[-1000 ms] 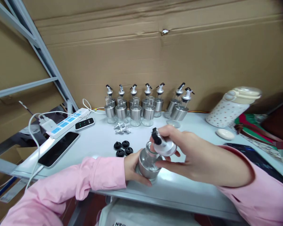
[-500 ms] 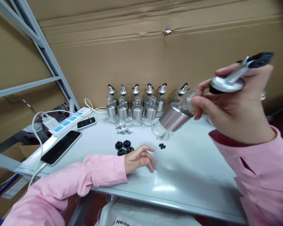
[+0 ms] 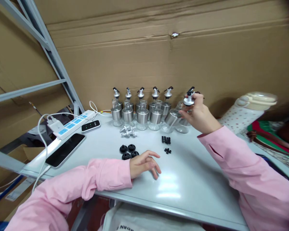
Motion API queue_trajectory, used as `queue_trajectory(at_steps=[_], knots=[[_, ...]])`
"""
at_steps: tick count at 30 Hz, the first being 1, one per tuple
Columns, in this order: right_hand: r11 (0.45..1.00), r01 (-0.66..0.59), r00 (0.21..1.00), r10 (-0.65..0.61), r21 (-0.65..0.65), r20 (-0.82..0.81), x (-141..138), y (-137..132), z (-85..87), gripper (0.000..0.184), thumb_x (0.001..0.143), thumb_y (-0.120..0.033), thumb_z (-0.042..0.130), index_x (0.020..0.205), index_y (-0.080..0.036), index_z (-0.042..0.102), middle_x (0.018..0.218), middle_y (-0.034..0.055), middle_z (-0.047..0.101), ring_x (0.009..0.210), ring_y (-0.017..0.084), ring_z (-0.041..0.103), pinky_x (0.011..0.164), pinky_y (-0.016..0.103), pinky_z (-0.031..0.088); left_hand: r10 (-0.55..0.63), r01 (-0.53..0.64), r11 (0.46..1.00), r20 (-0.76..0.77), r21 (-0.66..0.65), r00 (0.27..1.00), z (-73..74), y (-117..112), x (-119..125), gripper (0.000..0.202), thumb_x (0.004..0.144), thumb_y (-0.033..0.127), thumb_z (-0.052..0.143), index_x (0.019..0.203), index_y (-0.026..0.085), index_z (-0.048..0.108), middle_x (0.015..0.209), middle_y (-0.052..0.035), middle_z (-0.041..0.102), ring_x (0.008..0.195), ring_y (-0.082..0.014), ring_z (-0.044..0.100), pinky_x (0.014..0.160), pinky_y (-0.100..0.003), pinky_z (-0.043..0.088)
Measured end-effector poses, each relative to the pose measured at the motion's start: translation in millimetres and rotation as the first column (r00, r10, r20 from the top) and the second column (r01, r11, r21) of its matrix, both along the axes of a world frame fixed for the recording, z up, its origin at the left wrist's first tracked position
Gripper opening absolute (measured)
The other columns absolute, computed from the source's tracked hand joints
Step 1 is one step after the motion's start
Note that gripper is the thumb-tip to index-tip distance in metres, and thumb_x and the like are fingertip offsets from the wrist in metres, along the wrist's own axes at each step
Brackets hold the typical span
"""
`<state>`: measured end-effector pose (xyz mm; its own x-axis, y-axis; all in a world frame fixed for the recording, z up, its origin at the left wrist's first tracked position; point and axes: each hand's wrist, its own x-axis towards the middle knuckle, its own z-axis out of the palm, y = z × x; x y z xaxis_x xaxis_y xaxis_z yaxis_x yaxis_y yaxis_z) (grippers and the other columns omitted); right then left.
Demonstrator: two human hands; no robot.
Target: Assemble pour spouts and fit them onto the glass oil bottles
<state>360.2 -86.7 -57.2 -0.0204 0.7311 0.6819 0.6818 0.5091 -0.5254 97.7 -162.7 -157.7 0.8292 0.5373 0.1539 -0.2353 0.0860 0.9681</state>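
My right hand (image 3: 198,114) grips a glass oil bottle (image 3: 172,118) by its neck. This bottle has a steel band and leans at the right end of the front row; I cannot tell whether its base touches the table. A silver-and-black pourer spout (image 3: 188,100) is also held in that hand. Resting on the table is my left hand (image 3: 145,163), fingers apart and slightly bent, holding nothing. Beside it lie several black ridged stoppers (image 3: 131,147), partly hidden by the hand. Small black caps (image 3: 168,150) and short black pieces (image 3: 166,140) sit farther right.
Steel-banded bottles (image 3: 142,116) without spouts stand before bottles with pourers (image 3: 168,93). Silver spout parts (image 3: 128,131) lie in front. To the left are a phone (image 3: 65,150), a small black device (image 3: 91,125) and a power strip (image 3: 74,123); a white tumbler (image 3: 245,112) is at right.
My right hand has moved away from me and left, carrying the bottle and spout to the front row's end. The short black pieces and the tumbler have come into view. My left hand stays put.
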Motion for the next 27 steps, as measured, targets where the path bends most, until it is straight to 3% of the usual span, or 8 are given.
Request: queue_trajectory(at_steps=[5,9,15,18,20,23,27], knots=[[0.999,0.046,0.978,-0.05,0.023,0.201,-6,1,-5.5,0.041,0.069,-0.027,0.056,0.103,-0.017,0.034,0.072,0.0032,0.055,0.055,0.019,0.056,0.055,0.035,0.046,0.002,-0.002,1.0,-0.001,-0.012,1.0,0.0,0,0,0.044,0.081,0.047,0.053,0.11,0.016,0.041,0.085,-0.0072,0.061,0.066,-0.0148,0.062,0.071,-0.034,0.044],[0.999,0.039,0.943,-0.046,0.028,0.329,-9,-2,-9.6,0.04,0.076,-0.033,0.051,0.108,-0.016,0.033,0.088,0.0109,0.059,0.065,0.023,0.061,0.059,0.036,0.048,0.002,-0.002,1.0,-0.003,-0.01,1.0,1.0,-1,-1,0.042,0.081,0.045,0.054,0.109,0.016,0.041,0.085,-0.0067,0.06,0.067,-0.0139,0.062,0.071,-0.033,0.044],[0.992,0.128,0.869,-0.115,0.007,0.481,-8,-11,-11.6,0.042,0.079,-0.035,0.05,0.113,-0.015,0.036,0.104,0.0169,0.057,0.084,0.031,0.062,0.064,0.042,0.049,0.016,-0.015,1.0,0.018,-0.016,1.0,-0.4,-2,0,0.04,0.082,0.043,0.054,0.109,0.016,0.042,0.084,-0.0056,0.06,0.065,-0.0126,0.062,0.07,-0.031,0.044],[0.992,0.022,0.906,-0.072,0.123,0.418,-10,-22,-16.8,0.03,0.081,-0.03,0.05,0.107,-0.017,0.042,0.125,0.0187,0.044,0.108,0.031,0.051,0.083,0.045,0.044,0.033,-0.032,0.999,0.019,-0.028,0.999,-1.6,-2,1,0.041,0.08,0.043,0.056,0.108,0.016,0.041,0.083,-0.0051,0.06,0.064,-0.0128,0.062,0.069,-0.031,0.044],[0.974,-0.055,0.927,-0.032,0.221,0.374,-16,-32,-24.1,0.021,0.083,-0.028,0.05,0.101,-0.017,0.046,0.126,0.0182,0.044,0.114,0.029,0.046,0.09,0.045,0.04,0.044,-0.044,0.998,0.015,-0.035,0.999,-1.7,-2,1,0.043,0.079,0.043,0.057,0.109,0.017,0.04,0.084,-0.0048,0.059,0.063,-0.0128,0.062,0.069,-0.031,0.044],[0.94,-0.197,0.906,0.066,0.278,0.418,-34,-50,-37.6,0.019,0.08,-0.027,0.057,0.095,-0.018,0.05,0.109,0.0159,0.056,0.1,0.025,0.053,0.083,0.042,0.044,0.056,-0.055,0.998,0.009,-0.039,0.998,-1.2,-1,1,0.046,0.078,0.041,0.059,0.111,0.018,0.038,0.086,-0.0044,0.058,0.063,-0.0122,0.063,0.07,-0.032,0.045],[0.88,-0.393,0.811,0.195,0.266,0.551,-64,-70,-48.0,0.02,0.077,-0.033,0.061,0.082,-0.015,0.054,0.089,0.0124,0.062,0.081,0.022,0.055,0.073,0.037,0.043,0.057,-0.057,0.998,0.004,-0.025,0.998,-3.0,1,2,0.044,0.077,0.043,0.06,0.105,0.019,0.036,0.087,-0.0028,0.057,0.061,-0.0115,0.063,0.067,-0.031,0.046]])
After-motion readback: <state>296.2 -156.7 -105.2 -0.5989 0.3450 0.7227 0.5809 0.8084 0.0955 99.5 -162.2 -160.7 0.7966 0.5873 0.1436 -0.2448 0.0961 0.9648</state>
